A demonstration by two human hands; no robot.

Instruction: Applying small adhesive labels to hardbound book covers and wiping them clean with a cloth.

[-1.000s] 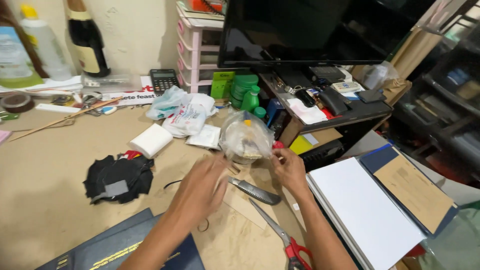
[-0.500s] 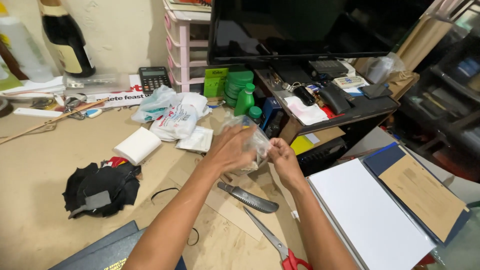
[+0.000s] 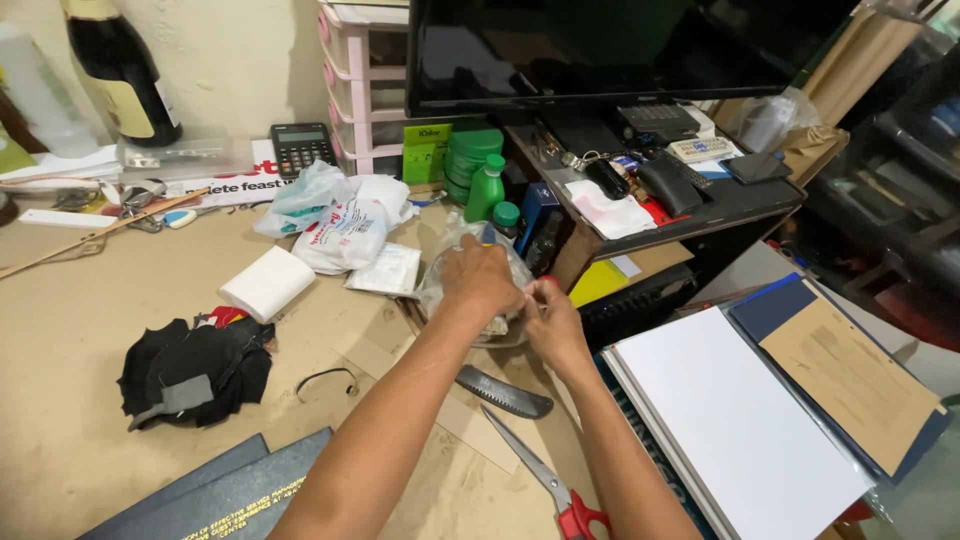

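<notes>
2 hands on 1 clear plastic bag [image 3: 470,290], pulled in close over the brown worktop [image 3: 80,320].

Since a second ago the left hand [image 3: 480,280] has come up from near the saw blade [image 3: 503,392] and now closes over the top of the bag, fingers wrapped on the plastic; the right hand [image 3: 552,322] pinches the bag's edge with fingers narrow, so the work has moved onto the bag itself. What the bag holds I cannot tell, only a pale lump through the film. Red-handled scissors [image 3: 555,495] lie untouched near the right forearm. A white printed bag [image 3: 345,235] sits stuffed and crumpled beside a calculator [image 3: 303,147], and a black cloth [image 3: 190,370] lies well apart to the left.
</notes>
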